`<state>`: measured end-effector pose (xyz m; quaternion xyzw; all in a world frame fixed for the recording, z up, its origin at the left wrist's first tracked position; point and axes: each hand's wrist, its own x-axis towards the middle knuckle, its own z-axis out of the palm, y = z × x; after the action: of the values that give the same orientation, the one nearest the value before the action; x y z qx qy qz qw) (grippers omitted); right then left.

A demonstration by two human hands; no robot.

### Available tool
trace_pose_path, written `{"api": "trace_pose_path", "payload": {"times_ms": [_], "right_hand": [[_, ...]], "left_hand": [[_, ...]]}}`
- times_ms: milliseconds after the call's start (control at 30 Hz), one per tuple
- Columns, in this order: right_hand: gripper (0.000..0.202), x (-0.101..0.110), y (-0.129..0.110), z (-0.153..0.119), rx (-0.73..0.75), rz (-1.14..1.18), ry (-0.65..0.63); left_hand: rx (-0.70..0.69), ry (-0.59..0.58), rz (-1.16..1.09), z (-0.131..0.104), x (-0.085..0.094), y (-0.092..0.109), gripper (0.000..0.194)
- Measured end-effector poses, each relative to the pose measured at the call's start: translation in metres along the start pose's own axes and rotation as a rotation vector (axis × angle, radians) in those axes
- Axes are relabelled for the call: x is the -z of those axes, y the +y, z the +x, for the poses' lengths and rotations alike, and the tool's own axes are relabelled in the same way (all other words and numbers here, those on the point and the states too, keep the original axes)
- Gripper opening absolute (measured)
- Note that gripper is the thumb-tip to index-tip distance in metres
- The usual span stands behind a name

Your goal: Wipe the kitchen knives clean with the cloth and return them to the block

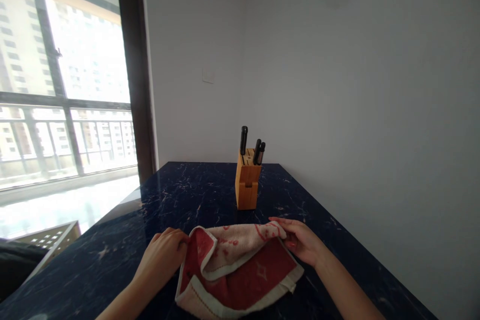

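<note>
A red and pale pink towel (240, 270) with white edging lies loosely folded and rumpled at the near part of the dark blue marbled table. At its left edge, my left hand (167, 250) is closed with the fingertips pinching the cloth. My right hand (298, 240) grips the towel's upper right edge between thumb and fingers. The red side shows a pale diamond motif, and a small white tag sticks out at the lower right. Just beyond the towel stands an upright wooden knife block (247, 185).
Black-handled knives (244, 140) stick up from the block's top. The table (195, 190) meets a grey wall on the right and ends near another wall at the back. A chair (56, 245) with a perforated back stands at the left, near a bright window.
</note>
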<state>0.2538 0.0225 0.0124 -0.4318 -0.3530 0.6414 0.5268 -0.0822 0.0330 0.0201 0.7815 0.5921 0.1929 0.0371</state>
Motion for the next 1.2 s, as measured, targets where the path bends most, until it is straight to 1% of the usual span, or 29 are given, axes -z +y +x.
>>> {"api": "trace_pose_path", "payload": {"times_ms": [133, 233, 333, 400, 500, 567, 633, 700, 733, 833, 867, 933, 1067, 1200], "right_hand": [[0.019, -0.006, -0.002, -0.004, -0.009, 0.088, 0.016], [0.022, -0.008, -0.005, -0.007, 0.009, 0.112, 0.011], [0.027, -0.009, -0.007, -0.008, 0.016, 0.121, -0.008], [0.029, -0.01, -0.007, -0.008, 0.008, 0.144, -0.015], [0.029, -0.01, -0.005, -0.007, 0.002, 0.162, -0.014], [0.03, -0.009, -0.004, -0.006, 0.002, 0.165, -0.01], [0.029, -0.009, -0.003, -0.005, 0.001, 0.168, -0.006], [0.029, -0.01, -0.002, -0.005, -0.006, 0.173, 0.003], [0.03, -0.01, -0.001, -0.005, -0.011, 0.174, 0.01], [0.031, -0.011, 0.0, -0.005, -0.021, 0.174, 0.033], [0.031, -0.011, 0.0, -0.005, -0.02, 0.173, 0.037], [0.031, -0.011, 0.001, -0.004, -0.019, 0.172, 0.045], [0.03, -0.01, 0.005, -0.001, 0.009, 0.163, 0.055], [0.028, -0.012, 0.007, 0.001, 0.033, 0.156, 0.091]], "left_hand": [[0.002, 0.006, 0.045, -0.001, -0.005, -0.004, 0.031], [-0.016, 0.057, 0.075, -0.001, -0.014, -0.009, 0.031], [-0.057, 0.103, 0.048, -0.001, -0.02, -0.012, 0.028], [-0.098, 0.126, -0.008, -0.002, -0.02, -0.01, 0.027], [-0.178, 0.145, -0.102, -0.005, -0.011, 0.001, 0.029], [-0.264, 0.107, -0.137, -0.01, -0.004, 0.011, 0.032], [-0.365, 0.017, -0.126, -0.015, -0.001, 0.019, 0.035], [-0.438, -0.069, -0.086, -0.019, -0.004, 0.023, 0.039], [-0.458, -0.088, -0.063, -0.02, -0.007, 0.023, 0.042], [-0.475, -0.025, 0.0, -0.02, -0.019, 0.018, 0.042], [-0.5, -0.039, 0.029, -0.019, -0.022, 0.015, 0.042], [-0.508, -0.023, 0.074, -0.015, -0.026, 0.009, 0.042], [-0.456, 0.042, 0.109, -0.01, -0.027, 0.003, 0.044], [-0.414, 0.089, 0.083, -0.009, -0.027, 0.004, 0.039]]}}
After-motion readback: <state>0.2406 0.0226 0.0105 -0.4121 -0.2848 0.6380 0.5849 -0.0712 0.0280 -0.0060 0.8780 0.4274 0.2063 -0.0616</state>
